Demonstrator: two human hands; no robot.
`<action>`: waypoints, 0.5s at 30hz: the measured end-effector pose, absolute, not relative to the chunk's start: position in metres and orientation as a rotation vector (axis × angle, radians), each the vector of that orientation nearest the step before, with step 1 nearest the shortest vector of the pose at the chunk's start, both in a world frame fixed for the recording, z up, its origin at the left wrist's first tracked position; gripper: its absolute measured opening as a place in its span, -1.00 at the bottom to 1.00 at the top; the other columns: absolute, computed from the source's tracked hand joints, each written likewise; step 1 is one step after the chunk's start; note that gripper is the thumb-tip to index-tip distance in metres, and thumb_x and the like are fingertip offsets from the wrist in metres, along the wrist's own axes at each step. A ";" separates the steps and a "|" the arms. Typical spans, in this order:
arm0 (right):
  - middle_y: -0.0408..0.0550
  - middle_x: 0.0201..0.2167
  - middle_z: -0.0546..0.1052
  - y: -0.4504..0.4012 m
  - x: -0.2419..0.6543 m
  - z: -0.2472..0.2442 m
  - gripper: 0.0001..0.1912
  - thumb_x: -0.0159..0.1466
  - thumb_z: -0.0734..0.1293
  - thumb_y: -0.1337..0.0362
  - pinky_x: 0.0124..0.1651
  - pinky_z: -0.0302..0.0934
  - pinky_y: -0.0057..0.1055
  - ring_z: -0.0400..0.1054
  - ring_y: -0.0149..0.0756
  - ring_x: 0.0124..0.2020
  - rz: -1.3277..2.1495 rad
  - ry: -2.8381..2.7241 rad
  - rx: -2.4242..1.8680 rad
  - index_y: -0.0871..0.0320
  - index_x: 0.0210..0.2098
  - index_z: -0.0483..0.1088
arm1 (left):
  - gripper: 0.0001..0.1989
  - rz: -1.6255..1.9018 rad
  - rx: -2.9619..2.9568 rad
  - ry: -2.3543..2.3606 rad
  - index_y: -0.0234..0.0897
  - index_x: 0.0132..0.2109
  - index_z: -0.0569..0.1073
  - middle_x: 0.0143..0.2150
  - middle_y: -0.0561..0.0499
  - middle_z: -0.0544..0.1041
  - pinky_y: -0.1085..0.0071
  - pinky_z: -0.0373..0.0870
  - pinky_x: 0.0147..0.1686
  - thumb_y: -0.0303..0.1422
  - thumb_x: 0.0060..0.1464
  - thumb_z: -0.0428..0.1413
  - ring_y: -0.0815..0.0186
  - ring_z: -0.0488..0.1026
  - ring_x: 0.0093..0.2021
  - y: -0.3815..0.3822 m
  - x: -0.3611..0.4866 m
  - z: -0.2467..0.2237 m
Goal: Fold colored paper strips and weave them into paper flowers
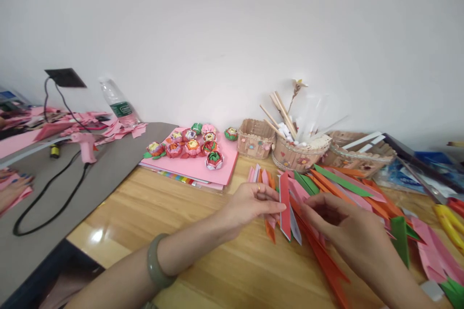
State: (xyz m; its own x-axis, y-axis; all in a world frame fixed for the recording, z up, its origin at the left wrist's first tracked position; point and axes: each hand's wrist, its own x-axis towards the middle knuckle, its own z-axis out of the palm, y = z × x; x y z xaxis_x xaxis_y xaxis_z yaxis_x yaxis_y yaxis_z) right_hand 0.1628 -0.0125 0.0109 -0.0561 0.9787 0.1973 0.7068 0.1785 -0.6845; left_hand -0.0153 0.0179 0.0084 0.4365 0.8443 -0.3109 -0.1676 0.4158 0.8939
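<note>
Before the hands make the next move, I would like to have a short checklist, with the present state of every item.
1. Left hand has hold of the red strip: ok, pinched between thumb and fingers.
2. Right hand has a firm grip on a strip: cannot tell; its fingertips are among the strips.
3. Folded paper strips sorted by colour: not ok; orange, green and pink overlap.
4. Paper flowers away from both hands: ok.
5. Pink glue gun away from both hands: ok.
6. Glue gun cold: cannot tell.

Three baskets [251,147], flowers [192,147] (perhaps eleven)
</note>
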 end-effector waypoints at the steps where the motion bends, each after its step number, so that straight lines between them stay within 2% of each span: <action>1: -0.13 -0.56 0.54 -0.014 0.162 0.009 -0.75 0.13 0.24 0.09 -0.52 0.29 -0.45 0.41 -0.31 -0.56 0.499 -1.856 -1.573 0.12 -0.44 0.44 | -0.61 0.751 0.927 0.882 -0.39 -0.48 0.40 -0.59 0.10 0.41 0.47 0.26 -0.48 -0.24 -0.45 0.33 0.48 0.32 -0.60 0.018 -0.015 0.008; 4: -0.07 -0.41 0.58 -0.019 0.158 0.003 -0.75 0.20 0.21 0.15 -0.42 0.36 -0.39 0.48 -0.26 -0.46 0.247 -1.978 -1.446 0.13 -0.31 0.47 | -0.63 0.757 0.941 0.872 -0.38 -0.47 0.39 -0.59 0.10 0.41 0.48 0.27 -0.49 -0.25 -0.42 0.33 0.49 0.33 -0.60 0.018 -0.016 0.009; 8: 0.11 -0.17 0.52 -0.023 0.151 -0.002 -0.71 0.26 0.14 0.31 -0.22 0.39 -0.33 0.46 -0.20 -0.22 -0.065 -2.142 -1.193 0.24 -0.17 0.43 | -0.61 0.773 0.907 0.892 -0.38 -0.47 0.38 -0.59 0.11 0.41 0.48 0.28 -0.46 -0.26 -0.45 0.34 0.49 0.34 -0.58 0.019 -0.016 0.010; 11: 0.16 -0.05 0.44 -0.025 0.147 -0.002 -0.71 0.27 0.13 0.37 -0.12 0.35 -0.33 0.39 -0.21 -0.08 -0.088 -2.162 -1.147 0.26 -0.09 0.37 | -0.61 0.808 0.886 0.901 -0.39 -0.47 0.39 -0.58 0.10 0.42 0.48 0.30 -0.43 -0.28 -0.47 0.34 0.49 0.35 -0.56 0.022 -0.017 0.011; 15: 0.11 0.06 0.34 -0.027 0.146 0.000 -0.67 0.25 0.16 0.39 0.03 0.25 -0.29 0.27 -0.22 0.05 -0.025 -2.153 -1.106 0.20 0.01 0.30 | -0.63 0.826 0.899 0.899 -0.39 -0.47 0.39 -0.58 0.11 0.41 0.47 0.31 -0.42 -0.30 -0.45 0.34 0.49 0.35 -0.57 0.025 -0.020 0.012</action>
State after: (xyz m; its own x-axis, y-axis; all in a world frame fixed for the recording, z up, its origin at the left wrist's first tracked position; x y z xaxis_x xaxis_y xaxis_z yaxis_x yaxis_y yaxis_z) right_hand 0.1463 -0.0269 0.0002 -0.3855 0.7049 0.5954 0.7184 0.6343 -0.2857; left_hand -0.0197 0.0254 0.0123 0.3870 0.8763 -0.2871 -0.2115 0.3874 0.8973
